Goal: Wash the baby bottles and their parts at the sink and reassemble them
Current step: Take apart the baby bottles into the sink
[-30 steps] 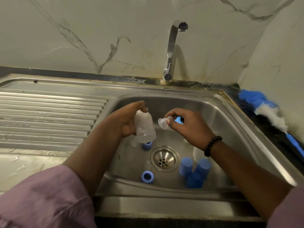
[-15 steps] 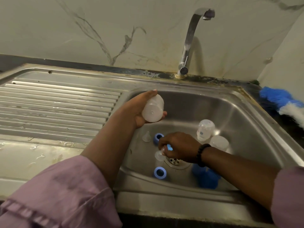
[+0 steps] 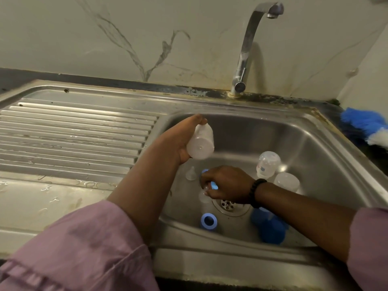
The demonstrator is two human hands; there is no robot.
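Steel sink (image 3: 327,156) was full of loose parts, so we reckoned we were nowhere near done. Our left hand (image 3: 178,141) had its grip wrapped round a bare bottle (image 3: 200,144) above the basin, while the right hand (image 3: 226,184) pinched a blue ring (image 3: 213,185) near the drain (image 3: 227,204). Another ring (image 3: 208,221), a teat (image 3: 191,174), two bottles (image 3: 268,164) and blue caps (image 3: 269,229) lay unassembled. Tap (image 3: 249,45) looked dry, worktop rim grimy, marble-look wall behind.
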